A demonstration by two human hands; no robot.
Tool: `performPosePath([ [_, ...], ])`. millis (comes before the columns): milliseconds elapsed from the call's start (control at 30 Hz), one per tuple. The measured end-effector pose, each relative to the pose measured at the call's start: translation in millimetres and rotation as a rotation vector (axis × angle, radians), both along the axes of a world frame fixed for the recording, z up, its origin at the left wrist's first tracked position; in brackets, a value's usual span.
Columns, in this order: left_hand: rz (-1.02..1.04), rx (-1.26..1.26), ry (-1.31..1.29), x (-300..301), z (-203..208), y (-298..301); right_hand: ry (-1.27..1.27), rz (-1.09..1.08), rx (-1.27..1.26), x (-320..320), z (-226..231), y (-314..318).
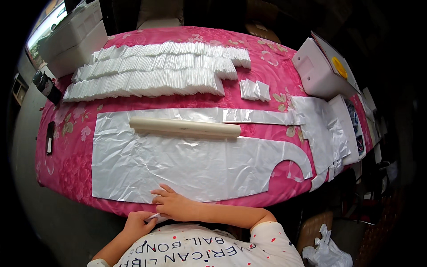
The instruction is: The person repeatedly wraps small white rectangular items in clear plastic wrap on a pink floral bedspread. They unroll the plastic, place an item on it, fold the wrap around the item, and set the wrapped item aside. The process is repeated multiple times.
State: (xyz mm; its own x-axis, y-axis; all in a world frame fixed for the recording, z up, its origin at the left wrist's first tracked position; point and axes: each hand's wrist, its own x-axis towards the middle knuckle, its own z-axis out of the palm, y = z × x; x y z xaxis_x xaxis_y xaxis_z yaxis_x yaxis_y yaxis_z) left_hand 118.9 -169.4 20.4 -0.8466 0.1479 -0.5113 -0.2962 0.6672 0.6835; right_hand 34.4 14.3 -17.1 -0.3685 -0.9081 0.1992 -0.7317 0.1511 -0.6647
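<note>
A white plastic apron (200, 169) lies spread flat on the table, with a curved cut-out at its right end. A long cream tube (184, 127) rests across its upper part. At the table's near edge my left hand (138, 224) is closed in a pinch on a small white folded piece (153, 217), which looks like thin plastic. My right hand (172, 205) is just right of it, fingers spread, fingertips at the apron's near edge. The right palm partly covers the white piece, so its full shape is hidden.
Long rows of folded white packets (147, 82) stand at the back left, with a few packets (254, 90) beside them. White foam boxes (318, 66) stand right and left. More white sheets (318, 129) drape at the right. A phone (50, 138) and dark bottle (46, 86) are left.
</note>
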Motion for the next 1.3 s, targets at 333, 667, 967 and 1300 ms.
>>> performPosePath([
  [333,-0.076,0.123,0.423,-48,0,28,-0.137,-1.268,-0.665,-239,10,244],
  [667,-0.077,0.120,0.369,-56,-6,33,0.282,-1.788,0.293,-333,-30,312],
  [967,-0.189,0.080,0.585,-78,-18,34,-0.022,-0.627,0.103,-195,34,174],
  [1300,-0.178,0.031,0.924,-110,-49,94,-0.032,-0.438,0.146,-23,20,135],
])
